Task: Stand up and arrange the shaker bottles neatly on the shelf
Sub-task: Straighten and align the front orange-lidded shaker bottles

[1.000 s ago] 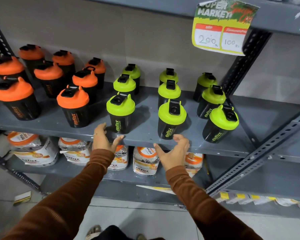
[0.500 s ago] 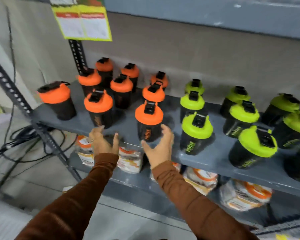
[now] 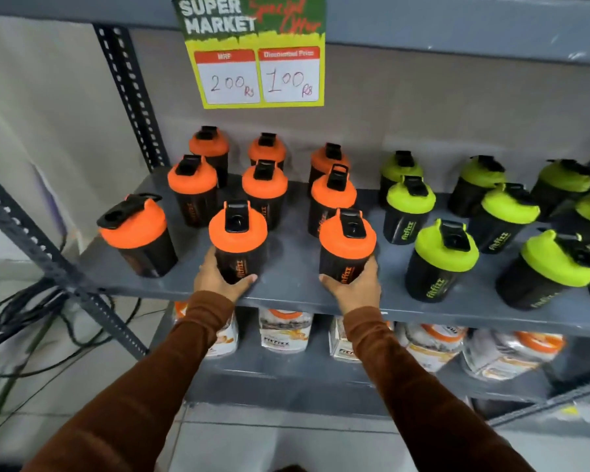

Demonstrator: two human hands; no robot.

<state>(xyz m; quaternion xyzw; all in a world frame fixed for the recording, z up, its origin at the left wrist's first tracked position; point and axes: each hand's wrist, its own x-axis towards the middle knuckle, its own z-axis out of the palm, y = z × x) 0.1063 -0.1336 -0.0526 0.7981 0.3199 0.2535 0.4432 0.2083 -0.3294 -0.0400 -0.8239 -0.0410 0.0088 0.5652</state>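
I had my left hand wrapped around the bottom of one front orange-lid bottle, and my right hand wrapped around the bottom of the other front orange-lid bottle. My fingers were curled about halfway shut, snug on the black sides of the bottles. Both bottles stood up straight near the front edge of the gray shelf. I think the job was nearly done, because every shaker bottle I could see was standing up and none lay on its side. The orange ones sat on the left and the green ones on the right, mostly in neat lines going back. What looked left was small. The far-left orange bottle stood off by itself, a bit crooked, with its cap flap popped open, so it probably needed a nudge into line. I counted nine orange-lid bottles. I counted at least eight green-lid bottles, but more could be hiding past the right edge. Bags of snacks lay on the lower shelf, and a price sign hung above.
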